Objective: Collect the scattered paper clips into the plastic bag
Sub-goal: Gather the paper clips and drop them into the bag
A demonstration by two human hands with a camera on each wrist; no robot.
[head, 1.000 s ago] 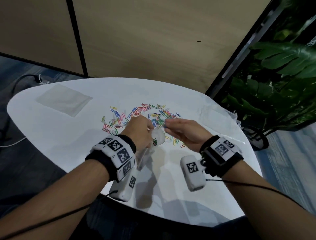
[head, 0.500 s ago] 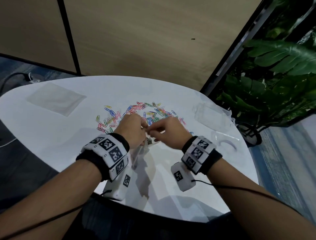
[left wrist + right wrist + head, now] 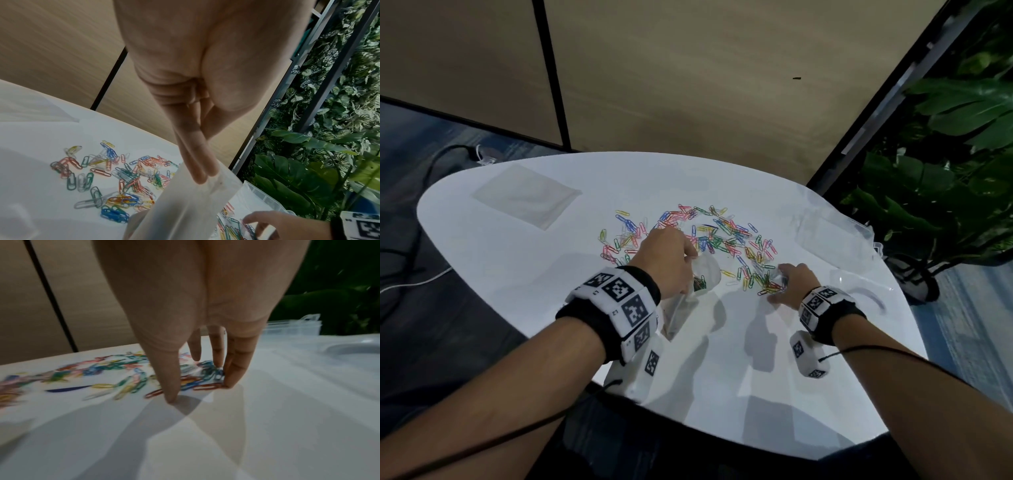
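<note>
Coloured paper clips [image 3: 709, 236] lie scattered on the white table [image 3: 722, 377]. My left hand [image 3: 671, 257] holds a clear plastic bag [image 3: 705, 274] just above the table near the pile, and a few clips show inside it. In the left wrist view the left hand [image 3: 205, 177] pinches the bag [image 3: 185, 211] at its top edge. My right hand [image 3: 782, 284] is down on the right end of the pile. In the right wrist view the right hand [image 3: 199, 391] has its thumb and straight fingertips [image 3: 232, 378] on the table either side of a small bunch of clips [image 3: 197, 381].
A second flat clear bag [image 3: 527, 195] lies at the table's far left. A clear plastic box [image 3: 832, 236] and a clear lid [image 3: 859, 287] sit at the right edge. Large green plants [image 3: 945, 171] stand beyond the table on the right, a wood-panel wall behind.
My right hand has left the bag's mouth and moved right and down onto the clips. My left hand keeps holding the bag in about the same place.
</note>
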